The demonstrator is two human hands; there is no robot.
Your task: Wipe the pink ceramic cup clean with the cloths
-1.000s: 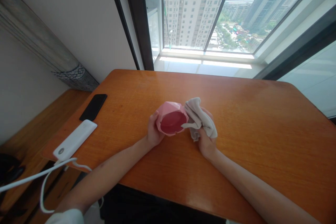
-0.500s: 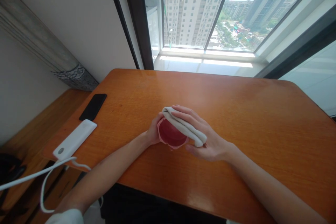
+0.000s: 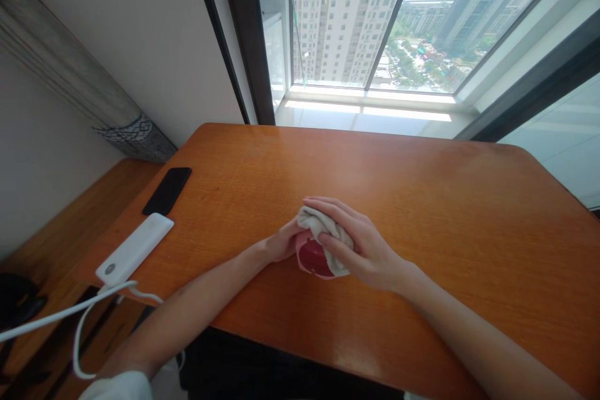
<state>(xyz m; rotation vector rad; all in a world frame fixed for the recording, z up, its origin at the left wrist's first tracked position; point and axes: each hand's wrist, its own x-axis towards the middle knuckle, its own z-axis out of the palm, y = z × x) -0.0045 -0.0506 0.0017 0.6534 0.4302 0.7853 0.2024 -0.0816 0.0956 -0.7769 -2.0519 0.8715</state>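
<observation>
Left hand (image 3: 282, 242) holds the pink bowl (image 3: 311, 257) from its side; right hand (image 3: 364, 251) clamps a cloth (image 3: 324, 224) over it, and I see part of the inside uncovered.

No legible text, labels or numbers

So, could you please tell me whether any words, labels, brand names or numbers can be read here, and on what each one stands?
White rectangular power bank: one small round grey mark near its end, too small to read.
Black smartphone: no text visible.
Pink faceted bowl: no text visible.
Grey-white cloth: no text visible.
</observation>
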